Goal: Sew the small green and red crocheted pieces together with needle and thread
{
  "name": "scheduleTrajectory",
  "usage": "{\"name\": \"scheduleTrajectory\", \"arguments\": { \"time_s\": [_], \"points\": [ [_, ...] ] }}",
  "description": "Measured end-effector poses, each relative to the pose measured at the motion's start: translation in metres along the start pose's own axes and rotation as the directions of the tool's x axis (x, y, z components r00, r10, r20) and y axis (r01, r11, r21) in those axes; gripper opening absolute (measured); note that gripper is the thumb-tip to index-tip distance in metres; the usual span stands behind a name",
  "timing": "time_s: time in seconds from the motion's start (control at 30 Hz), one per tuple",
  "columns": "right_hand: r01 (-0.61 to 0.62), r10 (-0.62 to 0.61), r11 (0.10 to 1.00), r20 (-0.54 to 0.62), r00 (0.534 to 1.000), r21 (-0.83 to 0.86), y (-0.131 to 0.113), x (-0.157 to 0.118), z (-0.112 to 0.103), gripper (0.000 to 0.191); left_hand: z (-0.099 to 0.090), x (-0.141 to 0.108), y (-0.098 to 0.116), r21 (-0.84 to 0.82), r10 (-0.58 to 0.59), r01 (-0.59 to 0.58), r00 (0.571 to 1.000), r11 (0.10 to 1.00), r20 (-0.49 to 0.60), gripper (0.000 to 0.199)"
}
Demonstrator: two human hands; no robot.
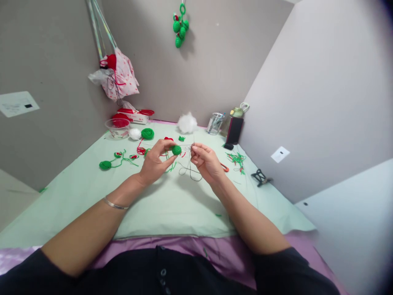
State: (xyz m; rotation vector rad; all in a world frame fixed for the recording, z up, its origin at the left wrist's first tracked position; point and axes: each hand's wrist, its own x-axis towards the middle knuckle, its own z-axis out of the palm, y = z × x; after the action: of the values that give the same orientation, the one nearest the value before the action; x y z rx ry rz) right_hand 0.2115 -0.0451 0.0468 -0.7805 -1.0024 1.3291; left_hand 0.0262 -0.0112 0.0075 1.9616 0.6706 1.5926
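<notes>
Between the thumb and fingers of my left hand (157, 160) is a small green crocheted ball (176, 150). My right hand (205, 159) pinches a thin needle (193, 141) that points upward, a short way right of the ball. A dark thread (190, 175) hangs in loops below my right fingers, down to the table. A stretch of thread seems to run between the two hands. Behind them on the table lie a small green crocheted piece (181, 138) and a bit of red yarn (168, 138).
A green ball with yarn tails (105, 165) lies at left, near a green yarn ball (147, 133) and a plastic tub (118, 130). White stuffing (187, 123) and a pen cup (215, 123) stand at the back. Yarn scraps (237, 159) and a black claw clip (260, 178) lie right.
</notes>
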Motion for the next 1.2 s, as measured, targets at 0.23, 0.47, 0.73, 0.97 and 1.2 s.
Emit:
{"name": "scheduleTrajectory", "arguments": {
  "time_s": [0.23,0.47,0.73,0.97,1.2],
  "points": [
    [0.101,-0.076,0.963,0.106,0.991,-0.250,0.019,-0.006,0.006,0.025,0.000,0.006,-0.003,-0.342,-0.325,0.291,0.944,0.894,-0.047,0.040],
    [0.221,-0.116,0.878,0.260,0.959,-0.424,0.025,-0.014,0.012,0.022,-0.004,0.011,-0.007,-0.477,-0.459,0.397,0.888,0.784,-0.014,0.039],
    [0.320,-0.233,0.815,0.233,0.944,-0.483,0.020,-0.015,0.009,0.020,-0.004,0.014,0.003,-0.608,-0.519,0.447,0.852,0.656,0.068,0.037],
    [0.271,-0.214,0.822,0.170,0.962,-0.500,0.019,-0.014,0.010,0.016,-0.002,0.012,0.001,-0.555,-0.459,0.417,0.886,0.720,0.071,0.035],
    [0.236,-0.194,0.820,0.135,0.972,-0.521,0.018,-0.012,0.009,0.014,-0.003,0.010,-0.006,-0.523,-0.433,0.397,0.900,0.754,0.060,0.036]
  ]
}}
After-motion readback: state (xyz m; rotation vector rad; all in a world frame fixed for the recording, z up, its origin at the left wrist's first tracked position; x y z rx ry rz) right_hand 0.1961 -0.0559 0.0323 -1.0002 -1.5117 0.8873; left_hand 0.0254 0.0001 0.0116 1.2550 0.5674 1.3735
